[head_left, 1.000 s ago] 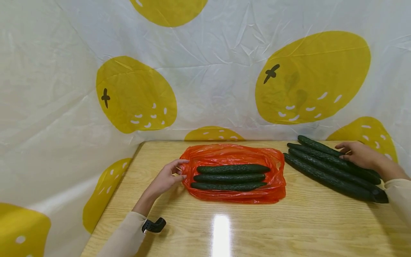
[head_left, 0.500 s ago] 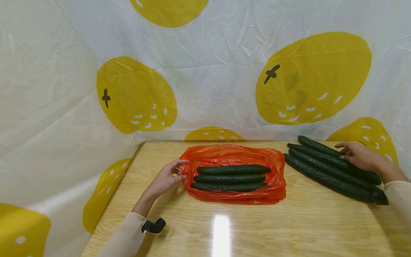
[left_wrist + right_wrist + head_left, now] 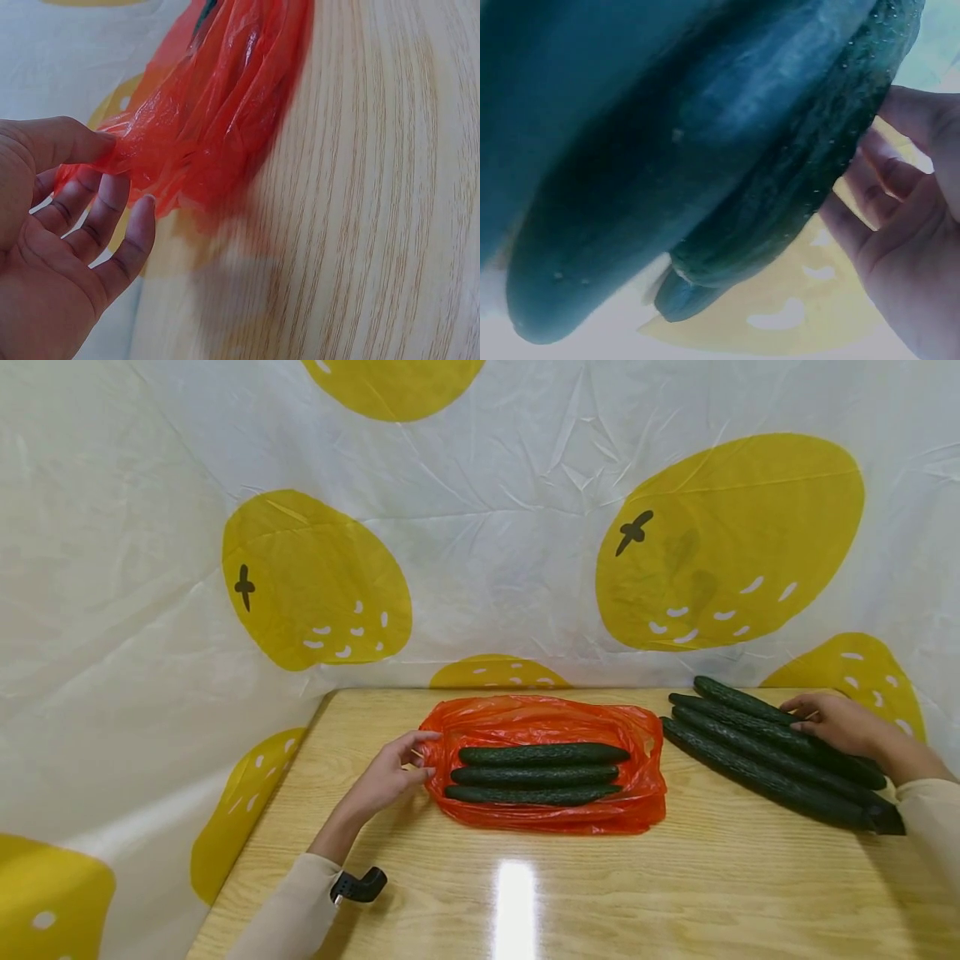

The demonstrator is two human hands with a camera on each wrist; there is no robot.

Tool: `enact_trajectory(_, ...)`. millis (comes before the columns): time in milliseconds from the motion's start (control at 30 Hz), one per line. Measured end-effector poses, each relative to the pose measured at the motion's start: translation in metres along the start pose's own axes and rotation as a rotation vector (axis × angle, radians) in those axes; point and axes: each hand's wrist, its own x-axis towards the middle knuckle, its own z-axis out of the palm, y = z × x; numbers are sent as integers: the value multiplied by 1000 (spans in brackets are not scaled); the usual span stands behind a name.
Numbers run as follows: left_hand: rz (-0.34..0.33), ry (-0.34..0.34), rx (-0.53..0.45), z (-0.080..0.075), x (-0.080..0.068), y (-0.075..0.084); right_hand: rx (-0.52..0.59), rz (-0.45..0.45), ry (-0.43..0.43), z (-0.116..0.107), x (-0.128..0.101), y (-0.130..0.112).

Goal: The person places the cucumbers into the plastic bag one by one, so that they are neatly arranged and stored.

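Three dark green cucumbers lie side by side on a flattened red plastic bag in the middle of the table. At the bag's left end my left hand pinches the thin film between thumb and fingers, as the left wrist view also shows. Several longer cucumbers lie slanted together at the right. Over their far side is my right hand, its thumb and fingers round the farthest cucumber. In the right wrist view, that hand's fingers curl in behind a bumpy cucumber.
The light wood table ends at a white curtain printed with yellow fruit, hanging behind and on the left. A black wrist-worn piece sticks out from the left sleeve, above the table. A strip of light reflects near the front.
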Motion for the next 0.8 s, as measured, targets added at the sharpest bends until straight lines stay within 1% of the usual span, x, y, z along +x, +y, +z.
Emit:
enact_trajectory(100, 4, -6, 6, 0, 0, 1, 0, 13, -37, -2, 1, 2)
enact_trajectory(267, 2, -4, 16, 0, -1, 0, 14, 12, -61, -3, 2, 2)
enact_trajectory(467, -5, 1, 7, 0, 0, 0, -44, -2, -74, -4, 3, -1)
enact_trajectory(567, -7, 4, 7, 0, -1, 0, -63, -4, -98, -7, 3, -3)
enact_trajectory(800, -6, 3, 1, -1, -1, -1, -34, 1, -141, -12, 2, -8)
